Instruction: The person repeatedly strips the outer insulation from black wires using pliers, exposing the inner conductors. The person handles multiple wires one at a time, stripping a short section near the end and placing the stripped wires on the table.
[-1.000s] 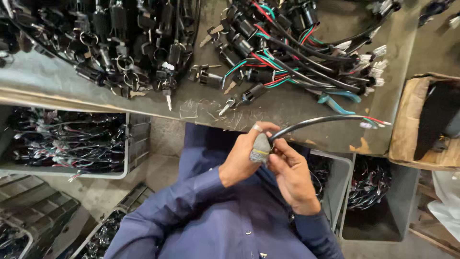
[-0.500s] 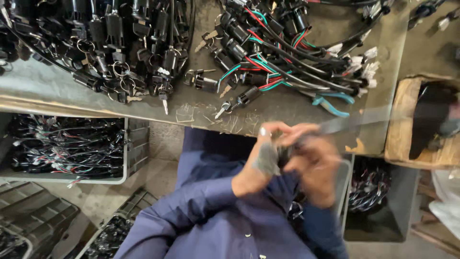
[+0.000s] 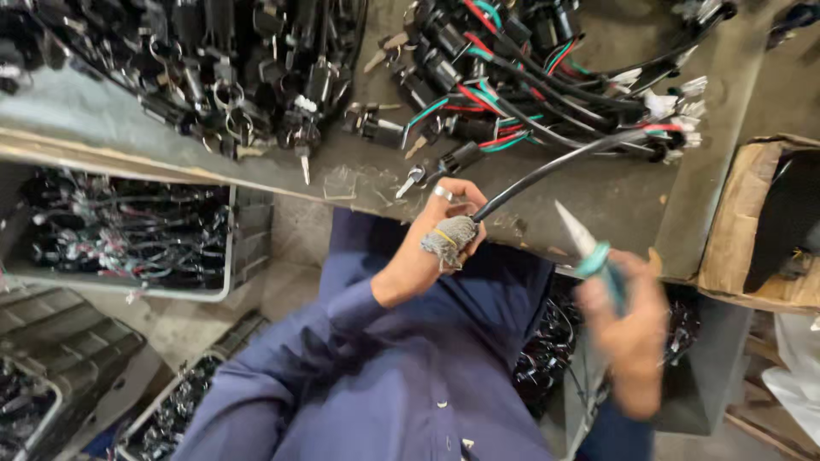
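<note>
Black cable [image 3: 547, 171] is clamped in the left hand [image 3: 436, 243], whose fingers are closed together around its lower end, at about the middle of the head view. A grey cloth wrap [image 3: 448, 237] with a yellow band is seen on one finger of that hand, and a ring is worn on another. From the hand the cable is run toward 2 o'clock, over the edge of the tabletop [image 3: 615, 205], and its far end with red and white connectors is laid among the wire pile [image 3: 530, 77] at 12 to 1 o'clock.

At 4 o'clock the right hand [image 3: 628, 329] is seen blurred; its fingers are closed on a teal-handled tool [image 3: 589, 248] whose pale pointed tip is aimed toward 11 o'clock. The tool is held well apart from the cable and the left hand.

A heap of black switches with keys [image 3: 213, 68] is spread across the tabletop at 10 to 11 o'clock. Below the tabletop, at 9 o'clock, a grey bin [image 3: 231, 282] filled with black wiring is set on the floor. A cardboard box [image 3: 743, 222] is placed at 3 o'clock. Blue sleeves [image 3: 342, 341] are seen at 6 o'clock.
</note>
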